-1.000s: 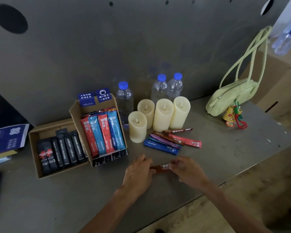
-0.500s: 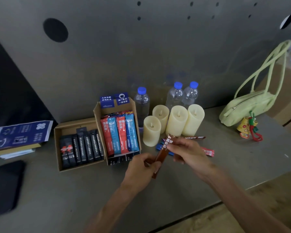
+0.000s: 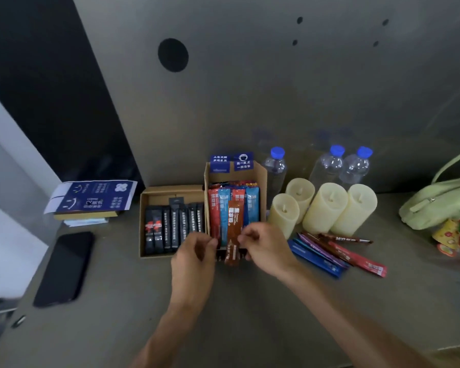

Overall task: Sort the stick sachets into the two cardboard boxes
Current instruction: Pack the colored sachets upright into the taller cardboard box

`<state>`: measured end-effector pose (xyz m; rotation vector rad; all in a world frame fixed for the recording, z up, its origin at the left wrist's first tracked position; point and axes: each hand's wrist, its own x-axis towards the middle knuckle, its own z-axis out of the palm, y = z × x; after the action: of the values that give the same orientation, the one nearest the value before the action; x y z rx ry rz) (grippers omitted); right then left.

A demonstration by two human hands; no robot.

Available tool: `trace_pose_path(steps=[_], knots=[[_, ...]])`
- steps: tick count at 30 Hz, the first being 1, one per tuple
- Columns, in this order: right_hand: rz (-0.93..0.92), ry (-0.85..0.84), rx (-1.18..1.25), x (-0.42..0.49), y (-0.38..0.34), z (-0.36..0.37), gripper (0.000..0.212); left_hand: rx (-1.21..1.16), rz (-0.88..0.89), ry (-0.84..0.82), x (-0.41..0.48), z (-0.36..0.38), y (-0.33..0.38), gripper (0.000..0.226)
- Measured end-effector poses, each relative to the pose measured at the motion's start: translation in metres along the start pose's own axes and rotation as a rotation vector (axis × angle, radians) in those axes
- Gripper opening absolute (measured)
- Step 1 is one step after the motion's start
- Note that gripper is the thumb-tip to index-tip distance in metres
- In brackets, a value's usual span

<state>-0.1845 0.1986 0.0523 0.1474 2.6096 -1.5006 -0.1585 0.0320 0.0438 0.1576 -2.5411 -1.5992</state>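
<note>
Two cardboard boxes stand side by side. The left box (image 3: pixel 146 224) holds several black stick sachets. The right box (image 3: pixel 263 176) holds red and blue sachets standing in a row. My right hand (image 3: pixel 263 245) pinches a brown stick sachet (image 3: pixel 234 232), upright over the front of the right box. My left hand (image 3: pixel 197 248) hovers at the box's front left corner with fingers curled; whether it touches the sachet is unclear. A loose pile of blue, purple, brown and red sachets (image 3: pixel 335 251) lies on the table to the right.
Several cream candles (image 3: pixel 324 208) and three water bottles (image 3: pixel 337 166) stand behind the pile. A green handbag (image 3: pixel 436 203) with a charm sits far right. A black phone (image 3: pixel 64 266) and blue booklets (image 3: pixel 91 197) lie left. A grey panel backs the table.
Both hands picked the brown sachet up off the table and carried it left to the front of the right box, turning it upright. The view shifted left.
</note>
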Motion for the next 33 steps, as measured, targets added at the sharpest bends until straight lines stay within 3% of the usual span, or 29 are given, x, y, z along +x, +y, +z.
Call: trace_pose_path(steps=[16, 25, 33], knots=[[0.007, 0.228, -0.224, 0.052, -0.009, 0.052, 0.018, 0.088, 0.008, -0.053, 0.032, 0.002, -0.007, 0.014], [0.015, 0.184, -0.318, 0.043, 0.002, 0.063, 0.035, 0.064, 0.014, -0.062, 0.032, 0.001, -0.005, 0.012], [-0.028, 0.185, -0.259, 0.039, 0.007, 0.061, 0.034, 0.074, 0.002, 0.003, 0.029, 0.002, -0.009, 0.011]])
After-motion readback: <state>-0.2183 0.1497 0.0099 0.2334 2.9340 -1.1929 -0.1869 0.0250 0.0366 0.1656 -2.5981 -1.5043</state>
